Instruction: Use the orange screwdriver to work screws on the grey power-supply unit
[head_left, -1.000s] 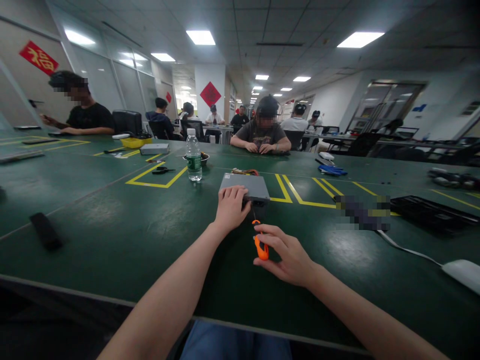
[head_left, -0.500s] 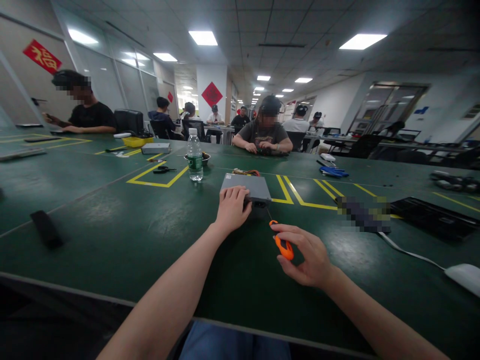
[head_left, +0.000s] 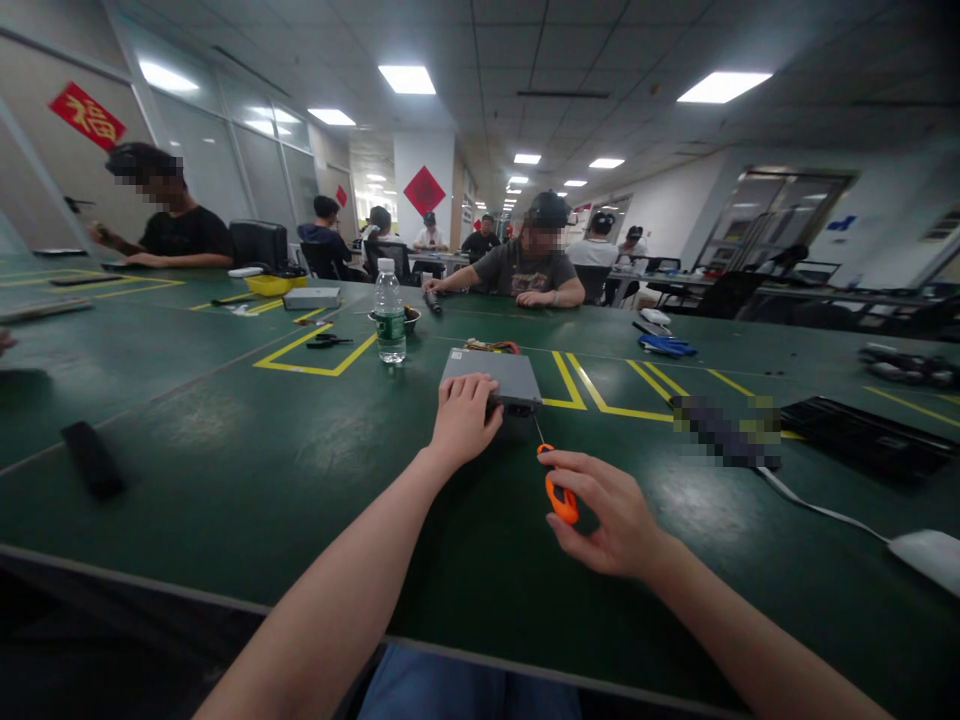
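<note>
A grey metal computer power supply [head_left: 504,375] rests on the green table, bundled coloured wires at its far side. My left hand [head_left: 466,415] grips its near left part, fingers over the top and thumb at the front face. Between the fingers and thumb of my right hand [head_left: 600,510] is a screwdriver [head_left: 561,500] with an orange and black handle. Its thin shaft points up and away to the front right corner of the power supply. Whether the tip sits in a screw is too small to tell.
A water bottle [head_left: 390,315] stands beyond my left hand, a bowl [head_left: 411,318] behind it. A black strip [head_left: 93,460] lies at left. At right are a blurred-out dark object [head_left: 724,430], a black panel [head_left: 870,435] and blue gloves [head_left: 666,345]. A co-worker [head_left: 536,260] sits opposite.
My right hand and the screwdriver have shifted slightly left and down; my left hand stays on the power supply. The co-worker opposite has reached an arm out toward a dark object near the bowl.
</note>
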